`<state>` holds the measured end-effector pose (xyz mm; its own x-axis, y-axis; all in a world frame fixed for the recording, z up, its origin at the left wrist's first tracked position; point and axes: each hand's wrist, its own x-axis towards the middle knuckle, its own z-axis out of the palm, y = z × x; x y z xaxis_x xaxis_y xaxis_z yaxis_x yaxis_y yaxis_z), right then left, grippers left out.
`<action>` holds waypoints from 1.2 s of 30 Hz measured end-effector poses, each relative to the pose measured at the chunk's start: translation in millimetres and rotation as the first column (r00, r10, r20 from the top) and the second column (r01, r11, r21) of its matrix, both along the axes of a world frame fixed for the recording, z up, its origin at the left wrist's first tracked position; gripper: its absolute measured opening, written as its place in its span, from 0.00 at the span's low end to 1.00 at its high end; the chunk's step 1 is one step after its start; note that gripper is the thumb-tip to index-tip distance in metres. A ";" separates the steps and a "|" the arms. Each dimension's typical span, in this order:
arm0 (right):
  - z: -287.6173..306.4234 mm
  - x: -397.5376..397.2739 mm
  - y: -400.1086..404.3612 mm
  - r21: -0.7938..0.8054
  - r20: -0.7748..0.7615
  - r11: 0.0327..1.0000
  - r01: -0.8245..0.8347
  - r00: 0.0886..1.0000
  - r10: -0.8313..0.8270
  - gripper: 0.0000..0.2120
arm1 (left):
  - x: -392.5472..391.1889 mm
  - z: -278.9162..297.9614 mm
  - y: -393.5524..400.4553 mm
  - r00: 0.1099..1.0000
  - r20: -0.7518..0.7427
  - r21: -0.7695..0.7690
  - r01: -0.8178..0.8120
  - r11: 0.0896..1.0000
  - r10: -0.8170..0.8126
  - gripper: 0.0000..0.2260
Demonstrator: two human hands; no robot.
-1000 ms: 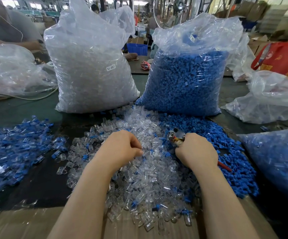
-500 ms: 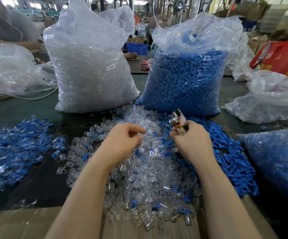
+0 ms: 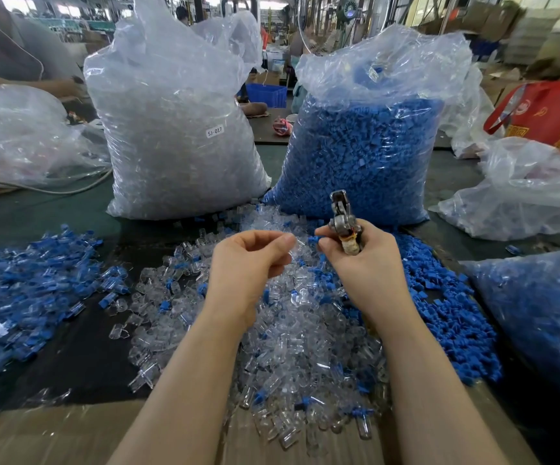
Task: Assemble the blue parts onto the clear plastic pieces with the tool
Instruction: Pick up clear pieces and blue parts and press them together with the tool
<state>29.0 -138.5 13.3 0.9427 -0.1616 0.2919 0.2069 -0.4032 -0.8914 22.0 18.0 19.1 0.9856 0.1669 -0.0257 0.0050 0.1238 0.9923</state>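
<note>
My left hand [image 3: 250, 260] pinches a clear plastic piece [image 3: 293, 251]; my right hand [image 3: 359, 255] grips the tool [image 3: 344, 223], upright, fingertips on a blue part [image 3: 314, 239]. A finished pile [image 3: 27, 290] lies far left on the counter [image 3: 80, 357]; loose heaps and two full bags remain, so plenty left.

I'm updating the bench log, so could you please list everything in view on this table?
Bag of clear pieces: one, clear, back left.
Bag of blue parts: one, blue, back right.
Loose clear pieces: a heap, clear, centre.
Loose blue parts: a heap, blue, right of centre.
Mixed pile: one, blue and clear, left.
Red bag: one, far right.
Tool: one, metal, in the right hand.
Left hand: pinches a clear piece.
Right hand: grips the tool and pinches a blue part.
</note>
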 end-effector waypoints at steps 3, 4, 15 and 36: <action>-0.2 0.9 1.9 0.008 0.009 1.000 -0.007 1.000 0.007 0.03 | -0.4 1.4 1.3 1.000 -0.026 -0.102 0.014 0.995 -0.017 0.02; -0.4 1.1 2.4 0.010 0.010 1.000 -0.006 1.000 0.006 0.04 | -0.4 1.8 2.0 0.999 -0.035 -0.128 0.018 0.992 -0.022 0.02; -0.5 1.2 4.5 -0.038 0.019 0.999 0.008 1.000 -0.008 0.07 | 1.6 0.9 5.7 0.999 -0.037 -0.077 0.032 0.997 -0.035 0.03; 2.0 -2.9 10.7 -0.113 0.055 0.993 0.037 0.998 -0.031 0.09 | -2.0 -0.3 -7.8 0.995 0.075 0.019 -0.072 0.997 0.070 0.04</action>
<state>26.1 -127.8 15.3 0.9198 -0.1563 0.3598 0.2372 -0.5091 -0.8274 20.0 10.2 18.7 0.9704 0.2360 0.0515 -0.0769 0.0997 0.9920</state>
